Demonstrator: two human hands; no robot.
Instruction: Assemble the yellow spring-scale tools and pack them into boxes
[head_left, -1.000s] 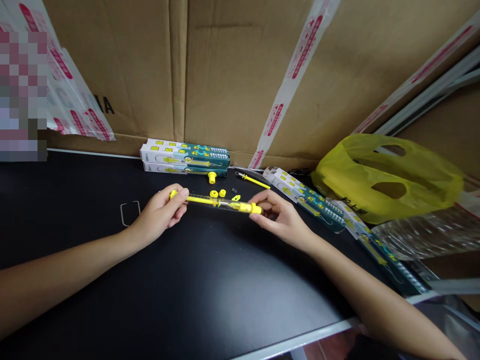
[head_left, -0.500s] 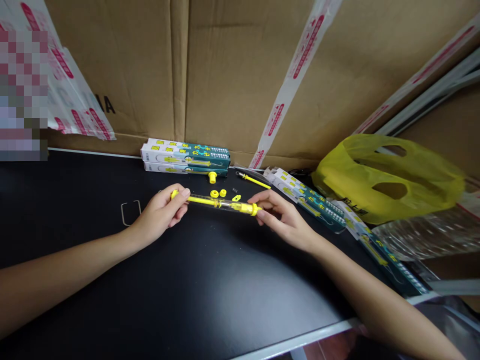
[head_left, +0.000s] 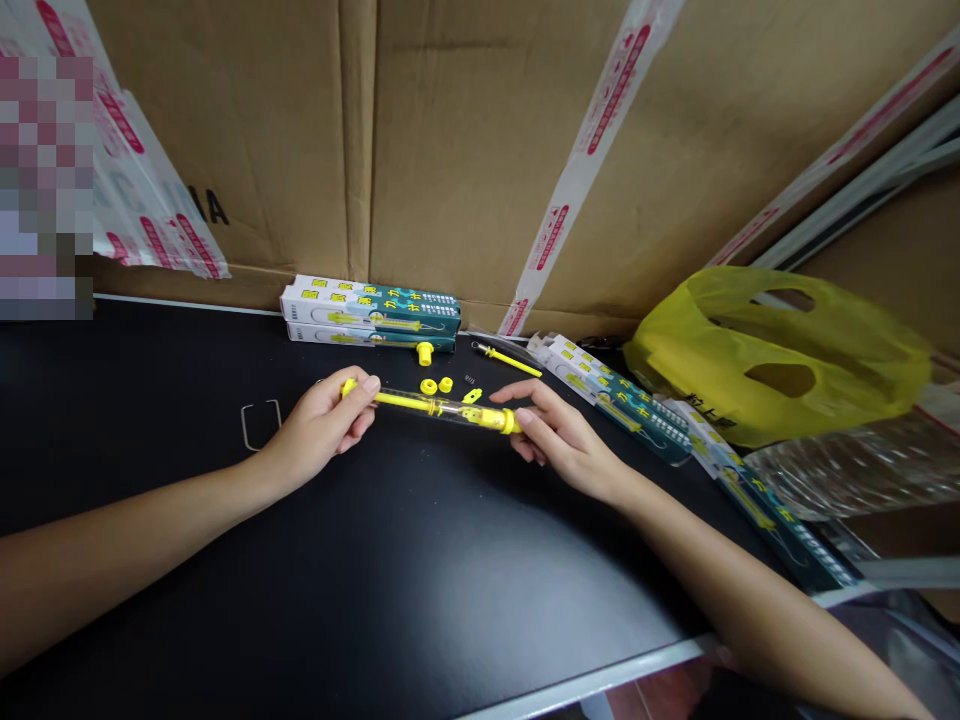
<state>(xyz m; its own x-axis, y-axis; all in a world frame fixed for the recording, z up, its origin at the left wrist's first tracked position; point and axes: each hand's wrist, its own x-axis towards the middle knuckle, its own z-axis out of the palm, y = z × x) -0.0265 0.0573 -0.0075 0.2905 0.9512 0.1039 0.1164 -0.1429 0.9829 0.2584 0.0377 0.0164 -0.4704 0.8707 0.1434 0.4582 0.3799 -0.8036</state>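
Note:
A clear tube with yellow parts inside (head_left: 450, 410) is held level above the black table (head_left: 420, 580). My left hand (head_left: 330, 418) pinches its left end between thumb and fingers. At the yellow cap on the right end, my right hand (head_left: 559, 435) grips with thumb and fingers, its index finger raised. Just beyond the tube lie a yellow ring (head_left: 428, 387), a small yellow plug (head_left: 446, 384), a yellow flat piece (head_left: 472, 396) and a tiny spring (head_left: 469, 379). A larger yellow cap (head_left: 425, 354) stands farther back.
Two stacked boxes (head_left: 371, 312) stand at the back, beside a yellow rod (head_left: 508, 360). More boxes (head_left: 611, 395) lie at the right, near a yellow bag (head_left: 780, 350) and a clear bottle (head_left: 847, 465). Bent wire (head_left: 246, 428) lies left; cardboard (head_left: 465, 150) rises behind.
My right hand has shifted its hold on the yellow end cap, with the thumb now over it and the index finger lifted. My left hand has barely moved.

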